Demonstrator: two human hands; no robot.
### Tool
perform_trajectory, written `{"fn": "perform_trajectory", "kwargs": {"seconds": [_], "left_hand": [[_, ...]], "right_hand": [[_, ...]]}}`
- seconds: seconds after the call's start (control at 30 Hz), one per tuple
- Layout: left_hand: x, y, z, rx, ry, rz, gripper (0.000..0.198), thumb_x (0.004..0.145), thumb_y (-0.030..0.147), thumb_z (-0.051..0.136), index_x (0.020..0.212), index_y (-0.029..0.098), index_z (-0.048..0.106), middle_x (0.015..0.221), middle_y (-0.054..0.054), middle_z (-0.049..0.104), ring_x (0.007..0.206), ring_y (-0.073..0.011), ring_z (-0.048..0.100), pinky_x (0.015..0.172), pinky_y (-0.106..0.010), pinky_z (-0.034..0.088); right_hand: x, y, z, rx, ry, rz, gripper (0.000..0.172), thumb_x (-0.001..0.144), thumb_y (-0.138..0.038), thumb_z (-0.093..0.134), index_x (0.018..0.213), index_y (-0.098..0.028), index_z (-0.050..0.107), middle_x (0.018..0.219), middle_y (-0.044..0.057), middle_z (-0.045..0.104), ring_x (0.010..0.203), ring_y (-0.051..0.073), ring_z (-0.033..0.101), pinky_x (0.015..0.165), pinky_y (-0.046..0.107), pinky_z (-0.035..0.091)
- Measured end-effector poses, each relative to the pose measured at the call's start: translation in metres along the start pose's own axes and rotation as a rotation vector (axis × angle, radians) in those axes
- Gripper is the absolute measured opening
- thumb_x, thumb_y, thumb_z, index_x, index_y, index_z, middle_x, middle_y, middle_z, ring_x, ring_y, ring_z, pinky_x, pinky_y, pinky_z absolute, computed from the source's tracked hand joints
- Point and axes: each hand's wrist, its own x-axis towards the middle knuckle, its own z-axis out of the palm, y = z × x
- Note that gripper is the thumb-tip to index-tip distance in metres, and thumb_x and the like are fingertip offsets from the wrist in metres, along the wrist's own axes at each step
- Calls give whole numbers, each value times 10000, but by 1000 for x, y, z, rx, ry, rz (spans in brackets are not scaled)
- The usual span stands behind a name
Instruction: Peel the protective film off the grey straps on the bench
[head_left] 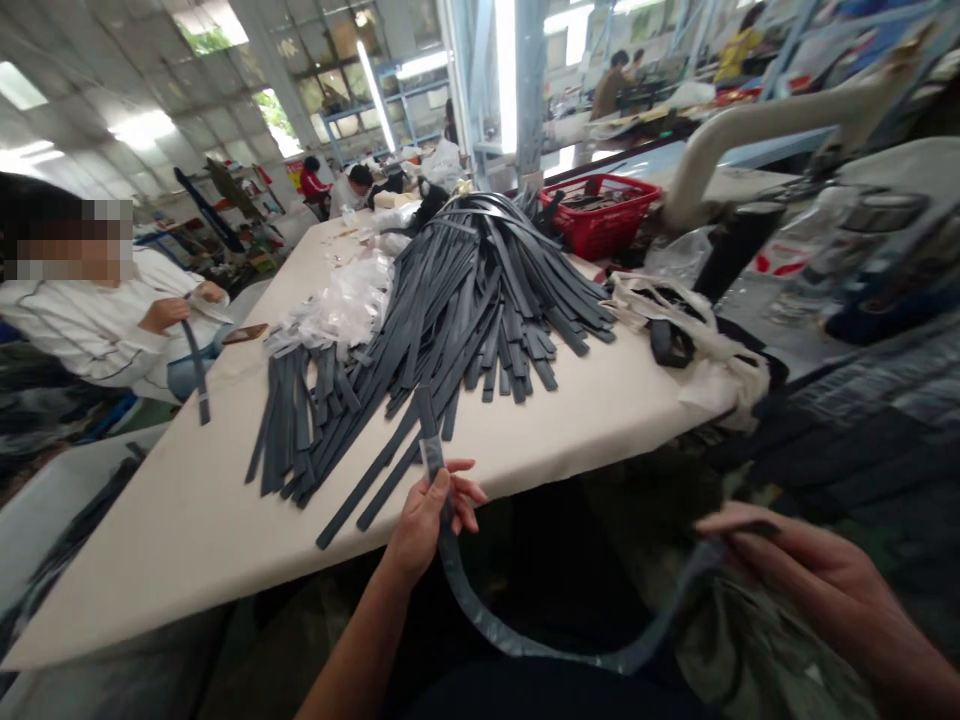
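Left hand (427, 520) and right hand (787, 560) each clamped on one dark strap (525, 645), sagging between them below the bench (187, 540) edge.

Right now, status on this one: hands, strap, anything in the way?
Left hand shut on grey strap, right hand on its far end. Strap sags in a loop between them. Strap pile on table ahead, clear of both hands.

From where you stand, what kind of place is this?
Probably a belt or garment workshop: a pile of dark straps lies on a long work table, a co-worker beside it handles one, and the left hand and right hand hold another strap.
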Motion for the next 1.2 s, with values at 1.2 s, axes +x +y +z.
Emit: {"fn": "perform_trajectory", "kwargs": {"seconds": [1.2], "left_hand": [[6, -68, 84, 577, -307, -74, 318, 674, 611, 712, 882, 382, 784, 786, -14, 767, 850, -342, 720, 706, -443, 602]], "right_hand": [[39, -16, 79, 243, -158, -142, 321, 827, -576, 600, 921, -328, 781, 1119, -59, 719, 1001, 217, 690, 888, 287, 530]]}}
